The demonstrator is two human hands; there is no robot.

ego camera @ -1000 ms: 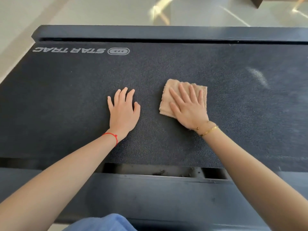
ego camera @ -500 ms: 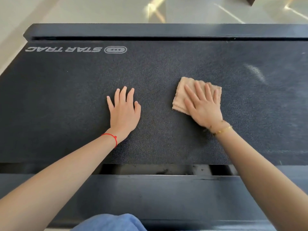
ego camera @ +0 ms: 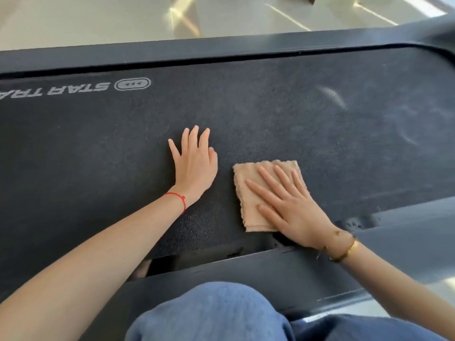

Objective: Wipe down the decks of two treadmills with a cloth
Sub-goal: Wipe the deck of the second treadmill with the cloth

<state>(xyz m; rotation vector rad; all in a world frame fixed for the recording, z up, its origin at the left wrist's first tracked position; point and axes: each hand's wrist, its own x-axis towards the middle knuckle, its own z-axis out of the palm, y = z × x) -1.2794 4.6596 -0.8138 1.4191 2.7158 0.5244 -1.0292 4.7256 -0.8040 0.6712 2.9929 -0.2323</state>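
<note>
My right hand [ego camera: 293,210], fingers spread flat, presses the cloth [ego camera: 256,193] on the treadmill deck [ego camera: 295,119]; my left hand [ego camera: 195,163] lies open, grasping nothing.

A gym floor: branded treadmill belt [ego camera: 246,114], polished pale floor tiles [ego camera: 98,18].

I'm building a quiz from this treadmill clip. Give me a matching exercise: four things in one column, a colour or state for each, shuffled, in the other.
1. left hand
2. cloth
3. wrist string
4. treadmill belt

a. red
b. tan, folded, pressed under the right hand
c. dark, with pale smudges
d. bare, flat on the belt

Pairs: 1-d, 2-b, 3-a, 4-c
</note>
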